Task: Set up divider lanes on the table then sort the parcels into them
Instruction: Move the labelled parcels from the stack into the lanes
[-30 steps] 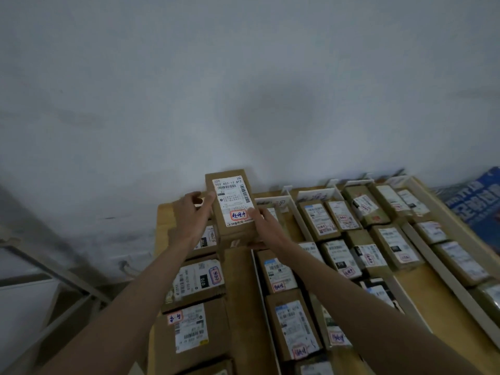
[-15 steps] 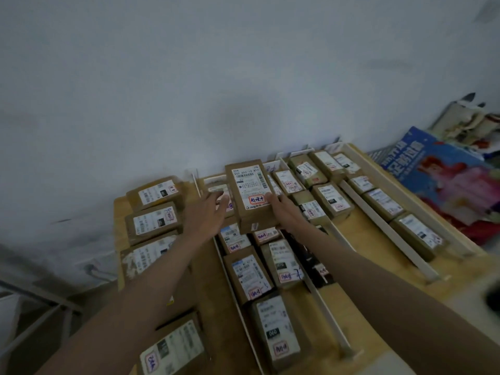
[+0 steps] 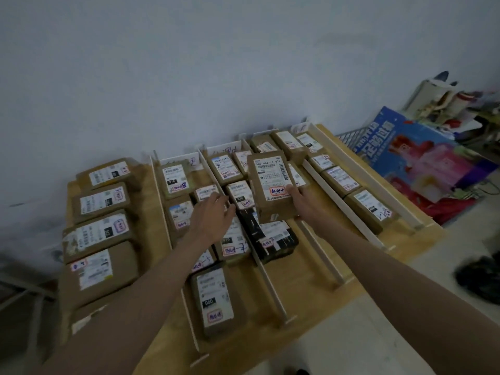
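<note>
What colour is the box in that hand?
Brown cardboard box with a white label, head view.

Right hand grips a brown parcel at its lower right edge, held above the mid lanes, label up. Left hand hovers w/ fingers spread, apart from it. White dividers split the wooden surface; four bigger boxes stacked at frame left.

I could not read the small print on the parcel labels. My left arm hid some parcels, and the dark thing at right was blurred.
</note>
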A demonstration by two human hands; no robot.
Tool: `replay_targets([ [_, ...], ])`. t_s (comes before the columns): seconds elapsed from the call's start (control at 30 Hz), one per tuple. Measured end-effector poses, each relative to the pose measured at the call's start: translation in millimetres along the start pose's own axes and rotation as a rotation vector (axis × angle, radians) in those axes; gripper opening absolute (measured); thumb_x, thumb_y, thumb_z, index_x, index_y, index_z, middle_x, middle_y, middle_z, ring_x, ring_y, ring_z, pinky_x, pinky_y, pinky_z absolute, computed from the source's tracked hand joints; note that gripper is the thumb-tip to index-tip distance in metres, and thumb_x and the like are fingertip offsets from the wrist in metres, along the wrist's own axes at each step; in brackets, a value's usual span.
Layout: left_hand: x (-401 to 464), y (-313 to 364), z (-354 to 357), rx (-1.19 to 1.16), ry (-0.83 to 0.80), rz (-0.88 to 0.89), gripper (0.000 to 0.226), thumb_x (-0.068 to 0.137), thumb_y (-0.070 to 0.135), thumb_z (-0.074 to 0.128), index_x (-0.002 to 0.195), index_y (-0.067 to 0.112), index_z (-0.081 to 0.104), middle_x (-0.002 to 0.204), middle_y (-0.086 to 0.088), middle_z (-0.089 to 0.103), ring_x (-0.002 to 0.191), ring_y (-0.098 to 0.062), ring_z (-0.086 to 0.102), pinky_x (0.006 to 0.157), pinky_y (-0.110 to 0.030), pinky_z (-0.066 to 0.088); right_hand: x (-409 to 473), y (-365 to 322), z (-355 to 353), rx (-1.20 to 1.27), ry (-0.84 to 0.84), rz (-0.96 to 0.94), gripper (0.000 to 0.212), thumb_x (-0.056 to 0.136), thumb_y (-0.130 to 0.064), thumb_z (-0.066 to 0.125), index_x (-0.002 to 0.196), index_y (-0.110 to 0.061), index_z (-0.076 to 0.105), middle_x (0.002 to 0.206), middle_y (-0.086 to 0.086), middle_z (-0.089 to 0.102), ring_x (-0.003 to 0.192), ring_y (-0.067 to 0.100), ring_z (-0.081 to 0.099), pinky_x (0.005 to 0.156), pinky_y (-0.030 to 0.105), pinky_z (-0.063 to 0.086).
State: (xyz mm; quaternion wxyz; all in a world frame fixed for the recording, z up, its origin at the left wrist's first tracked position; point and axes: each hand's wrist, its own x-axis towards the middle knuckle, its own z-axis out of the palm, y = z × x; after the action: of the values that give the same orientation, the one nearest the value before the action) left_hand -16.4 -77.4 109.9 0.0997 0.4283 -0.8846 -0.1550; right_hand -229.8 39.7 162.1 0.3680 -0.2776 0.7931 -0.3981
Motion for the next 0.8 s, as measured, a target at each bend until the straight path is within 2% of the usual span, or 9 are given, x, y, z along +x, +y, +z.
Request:
replay_targets([
  [0.07,-3,24,19,0.025,0.004,-0.024,0.048,0.103,0.043,0.036,0.135,0.014,0.056,0.135,-0.006,0.054,0.116,-0.024,0.057,0.094,-0.04,0.049,5,19,-25,0.019,-0.014,-0.004,0.058,0.097,-0.058,0.044,0.141,-0.02,0.046,0.125,0.003,0.061,0.108,0.02,0.06,0.085,0.037,0.053],
  [0.17,-15,66,46,0.022,0.019,-0.093,0.043,0.102,0.04,0.04,0.133,0.015,0.056,0.133,-0.006,0.055,0.114,-0.025,0.057,0.093,-0.041,0.049,14,50,-64,0.005,-0.062,-0.013,0.042,0.101,-0.05,0.043,0.131,-0.021,0.048,0.108,-0.006,0.062,0.098,0.013,0.06,0.073,0.031,0.05],
  [0.2,-18,80,56,0.015,0.028,-0.112,0.042,0.102,0.039,0.041,0.133,0.015,0.056,0.133,-0.006,0.054,0.114,-0.025,0.057,0.093,-0.041,0.048,14,59,-76,-0.009,-0.083,-0.015,0.04,0.101,-0.049,0.043,0.13,-0.022,0.048,0.106,-0.007,0.061,0.096,0.011,0.06,0.073,0.032,0.051],
  [0.33,-29,124,90,0.023,-0.005,-0.191,0.043,0.101,0.04,0.041,0.136,0.017,0.054,0.132,-0.004,0.054,0.114,-0.022,0.056,0.097,-0.04,0.046,23,99,-114,-0.089,-0.139,0.022,0.042,0.101,-0.049,0.044,0.127,-0.017,0.051,0.118,0.003,0.062,0.102,0.02,0.062,0.085,0.043,0.057],
  [0.47,-49,155,110,0.044,-0.055,-0.269,0.045,0.101,0.038,0.041,0.139,0.017,0.051,0.136,-0.003,0.052,0.116,-0.024,0.056,0.099,-0.041,0.046,23,129,-133,-0.145,-0.252,0.066,0.047,0.1,-0.05,0.044,0.129,-0.014,0.046,0.123,0.006,0.058,0.103,0.023,0.061,0.083,0.044,0.059],
  [0.63,-73,167,126,0.043,-0.057,-0.307,0.04,0.1,0.032,0.044,0.137,0.018,0.052,0.131,-0.002,0.054,0.116,-0.021,0.055,0.1,-0.039,0.044,13,159,-138,-0.185,-0.41,0.146,0.048,0.098,-0.049,0.043,0.13,-0.014,0.04,0.127,0.008,0.053,0.109,0.027,0.059,0.087,0.048,0.058],
  [0.8,-94,168,135,0.053,-0.071,-0.332,0.038,0.1,0.03,0.044,0.133,0.015,0.055,0.132,-0.004,0.054,0.118,-0.024,0.054,0.101,-0.041,0.042,-2,185,-133,-0.242,-0.476,0.194,0.045,0.099,-0.047,0.043,0.129,-0.014,0.037,0.127,0.007,0.053,0.113,0.027,0.056,0.089,0.05,0.057],
])
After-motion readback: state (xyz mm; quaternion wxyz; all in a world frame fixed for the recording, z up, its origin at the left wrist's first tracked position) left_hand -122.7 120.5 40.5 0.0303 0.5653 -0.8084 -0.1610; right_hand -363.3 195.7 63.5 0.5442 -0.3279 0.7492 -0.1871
